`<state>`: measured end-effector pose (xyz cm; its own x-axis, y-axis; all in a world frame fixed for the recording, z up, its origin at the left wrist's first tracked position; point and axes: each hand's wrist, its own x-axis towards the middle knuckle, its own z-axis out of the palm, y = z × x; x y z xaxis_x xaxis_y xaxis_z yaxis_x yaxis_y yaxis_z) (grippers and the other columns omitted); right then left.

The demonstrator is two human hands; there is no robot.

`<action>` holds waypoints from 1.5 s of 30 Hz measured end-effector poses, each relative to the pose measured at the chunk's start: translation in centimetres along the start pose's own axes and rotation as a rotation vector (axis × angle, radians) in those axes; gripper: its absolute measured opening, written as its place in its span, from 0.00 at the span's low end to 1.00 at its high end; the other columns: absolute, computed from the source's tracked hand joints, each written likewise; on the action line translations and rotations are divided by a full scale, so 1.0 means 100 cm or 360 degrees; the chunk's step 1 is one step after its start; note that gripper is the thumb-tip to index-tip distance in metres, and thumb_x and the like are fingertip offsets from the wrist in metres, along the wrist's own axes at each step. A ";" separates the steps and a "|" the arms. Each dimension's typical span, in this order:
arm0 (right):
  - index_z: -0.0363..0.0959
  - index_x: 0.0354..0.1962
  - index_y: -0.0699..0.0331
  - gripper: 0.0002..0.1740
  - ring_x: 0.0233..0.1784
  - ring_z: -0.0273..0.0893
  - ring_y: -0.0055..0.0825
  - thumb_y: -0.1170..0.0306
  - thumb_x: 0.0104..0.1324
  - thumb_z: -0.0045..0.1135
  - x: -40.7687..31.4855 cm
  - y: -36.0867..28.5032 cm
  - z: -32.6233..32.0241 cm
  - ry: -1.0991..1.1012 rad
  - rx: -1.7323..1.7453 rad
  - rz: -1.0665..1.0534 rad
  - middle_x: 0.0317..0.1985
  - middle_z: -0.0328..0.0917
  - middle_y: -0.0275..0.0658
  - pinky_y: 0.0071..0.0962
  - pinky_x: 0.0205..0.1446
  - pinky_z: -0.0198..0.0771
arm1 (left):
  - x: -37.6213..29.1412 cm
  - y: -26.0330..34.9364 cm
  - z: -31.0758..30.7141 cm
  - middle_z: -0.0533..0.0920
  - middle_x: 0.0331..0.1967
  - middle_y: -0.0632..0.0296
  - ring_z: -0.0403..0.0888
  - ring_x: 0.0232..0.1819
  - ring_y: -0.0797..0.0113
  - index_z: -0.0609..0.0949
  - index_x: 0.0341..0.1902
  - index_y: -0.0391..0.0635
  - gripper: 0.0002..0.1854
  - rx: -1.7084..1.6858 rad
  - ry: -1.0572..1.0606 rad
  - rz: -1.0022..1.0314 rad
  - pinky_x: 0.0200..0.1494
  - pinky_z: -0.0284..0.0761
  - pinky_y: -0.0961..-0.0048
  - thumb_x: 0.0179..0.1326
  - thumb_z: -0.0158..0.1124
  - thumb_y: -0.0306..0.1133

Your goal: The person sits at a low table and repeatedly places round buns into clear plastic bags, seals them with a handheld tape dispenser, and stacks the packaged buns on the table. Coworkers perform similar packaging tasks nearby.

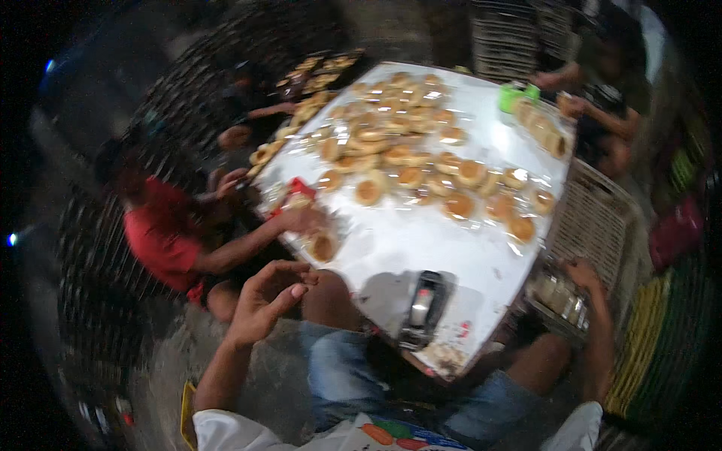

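Observation:
My left hand [273, 296] is raised beside the table's left edge, fingers curved and apart, with nothing in it. Far to the right, my right hand [581, 273] is over packed goods in clear wrap [558, 296] in a crate beside the table; blur hides whether it grips one. Between my hands, a black tape dispenser [422, 310] rests near the close corner of the white tabletop [395, 242]. Round buns in clear bags [409, 175] lie in a broad group across the table's middle and far part.
A person in a red shirt [169, 242] reaches over the left edge near a wrapped bun [321, 247]. Another person [609, 107] sits at the far right by a green container [516, 97]. Plastic crates [592, 225] stand along the right. Unwrapped buns [304, 110] line the left edge.

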<state>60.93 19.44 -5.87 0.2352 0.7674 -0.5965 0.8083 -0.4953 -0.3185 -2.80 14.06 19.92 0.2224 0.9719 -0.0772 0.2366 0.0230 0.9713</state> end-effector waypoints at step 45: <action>0.42 0.71 0.60 0.61 0.62 0.73 0.46 0.42 0.55 0.73 -0.049 -0.459 0.122 -0.0320 0.1921 -0.0797 0.67 0.61 0.49 0.50 0.43 0.84 | 0.244 -0.115 -0.019 0.79 0.53 0.40 0.80 0.56 0.55 0.67 0.60 0.29 0.43 0.0690 0.0346 0.0268 0.57 0.76 0.62 0.52 0.78 0.48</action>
<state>16.07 33.47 2.67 -0.1146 0.9508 -0.2878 -0.2264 -0.3071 -0.9244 -1.89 37.97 7.25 0.1002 0.9810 0.1659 0.5954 -0.1927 0.7800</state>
